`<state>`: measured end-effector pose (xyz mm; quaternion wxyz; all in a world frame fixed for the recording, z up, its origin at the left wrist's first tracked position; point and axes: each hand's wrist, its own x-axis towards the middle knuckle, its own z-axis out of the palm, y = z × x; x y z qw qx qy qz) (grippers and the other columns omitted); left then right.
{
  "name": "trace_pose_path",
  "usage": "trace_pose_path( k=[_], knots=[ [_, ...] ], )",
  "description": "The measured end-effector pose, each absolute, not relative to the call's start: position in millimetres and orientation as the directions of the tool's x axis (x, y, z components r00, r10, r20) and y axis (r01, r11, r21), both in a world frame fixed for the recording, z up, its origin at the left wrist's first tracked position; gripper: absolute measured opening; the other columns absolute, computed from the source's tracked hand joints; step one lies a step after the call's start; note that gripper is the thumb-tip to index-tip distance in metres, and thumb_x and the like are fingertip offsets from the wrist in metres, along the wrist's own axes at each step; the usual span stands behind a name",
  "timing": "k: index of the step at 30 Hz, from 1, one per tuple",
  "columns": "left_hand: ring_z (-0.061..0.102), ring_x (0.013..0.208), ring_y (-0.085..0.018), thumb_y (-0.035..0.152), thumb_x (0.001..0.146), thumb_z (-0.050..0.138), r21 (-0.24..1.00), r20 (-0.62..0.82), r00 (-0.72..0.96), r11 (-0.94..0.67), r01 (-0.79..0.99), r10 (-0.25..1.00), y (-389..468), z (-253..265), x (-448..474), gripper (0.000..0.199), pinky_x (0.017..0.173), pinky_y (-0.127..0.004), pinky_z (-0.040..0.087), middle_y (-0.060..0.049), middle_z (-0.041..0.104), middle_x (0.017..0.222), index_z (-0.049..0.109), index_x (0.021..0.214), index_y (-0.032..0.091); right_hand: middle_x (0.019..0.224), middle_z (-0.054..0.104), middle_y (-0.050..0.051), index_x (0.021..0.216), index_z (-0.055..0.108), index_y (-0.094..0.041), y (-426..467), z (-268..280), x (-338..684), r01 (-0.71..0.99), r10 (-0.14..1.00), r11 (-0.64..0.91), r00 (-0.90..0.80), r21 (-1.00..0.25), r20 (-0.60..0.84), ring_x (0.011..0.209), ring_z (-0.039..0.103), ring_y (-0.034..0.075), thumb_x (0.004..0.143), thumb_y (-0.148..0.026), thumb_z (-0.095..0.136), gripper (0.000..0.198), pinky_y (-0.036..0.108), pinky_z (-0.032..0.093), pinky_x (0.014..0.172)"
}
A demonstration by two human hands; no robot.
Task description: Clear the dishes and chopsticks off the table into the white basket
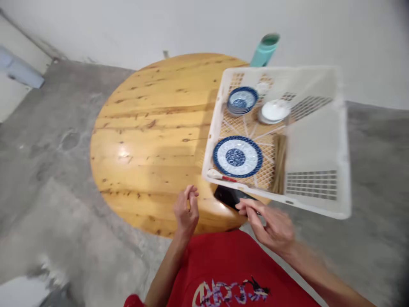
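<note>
My left hand [187, 211] hovers over the near edge of the round wooden table [153, 140], its fingers loosely bent, apart, and without anything in them. My right hand [270, 224] is slightly blurred. Its fingers are bent together over the right end of a black phone [228, 196]; whether they grip it I cannot make out. The phone lies on the table, against the near wall of a white plastic basket [343, 140]. Inside that basket are a blue-and-white plate [238, 157], stacked patterned bowls [243, 100], white dishes [275, 111], chopsticks [279, 164] and a spoon with a red handle [228, 178].
A turquoise cylindrical container [264, 50] stands tilted in view behind the basket. The basket's right part juts past the table edge over the grey concrete floor [377, 170]. Beyond the table rises a white wall [143, 30].
</note>
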<state>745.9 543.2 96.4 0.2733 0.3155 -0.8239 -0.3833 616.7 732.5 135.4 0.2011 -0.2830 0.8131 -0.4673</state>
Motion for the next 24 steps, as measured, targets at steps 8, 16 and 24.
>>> trace_pose_path(
  k=[8,16,24],
  knots=[
    [0.075,0.089,-0.019,0.024,0.101,0.043,0.739,0.021,-0.742,0.511,-0.44,-0.67,536.0,48.2,808.8,0.03,0.084,-0.032,0.06,-0.011,0.076,0.1,0.065,0.119,0.016,0.083,0.077,0.003,0.104,0.066,-0.025,719.8,55.0,709.1,-0.202,-0.707,0.382,-0.692,-0.902,-0.144,0.063,0.073,0.017,0.098,-0.034,0.048,0.022,0.03,0.06,0.066],
    [0.075,0.093,-0.021,0.024,0.1,0.047,0.714,-0.097,-0.846,0.556,-0.425,-0.524,525.5,5.1,853.8,0.027,0.083,-0.034,0.06,-0.011,0.077,0.107,0.067,0.116,0.018,0.084,0.077,0.005,0.102,0.068,-0.023,728.6,41.6,721.6,-0.262,-0.587,0.501,-0.803,-0.825,-0.101,0.071,0.075,0.021,0.095,-0.035,0.047,0.026,0.031,0.058,0.068],
    [0.073,0.101,-0.023,0.024,0.103,0.043,0.662,-0.31,-0.911,0.626,-0.413,-0.273,522.6,10.5,847.6,0.029,0.09,-0.036,0.056,-0.012,0.076,0.115,0.065,0.119,0.017,0.087,0.078,0.007,0.101,0.069,-0.021,721.6,28.4,768.3,-0.264,-0.603,0.526,-0.786,-0.808,-0.137,0.075,0.075,0.022,0.096,-0.033,0.041,0.031,0.032,0.057,0.069]
  ],
)
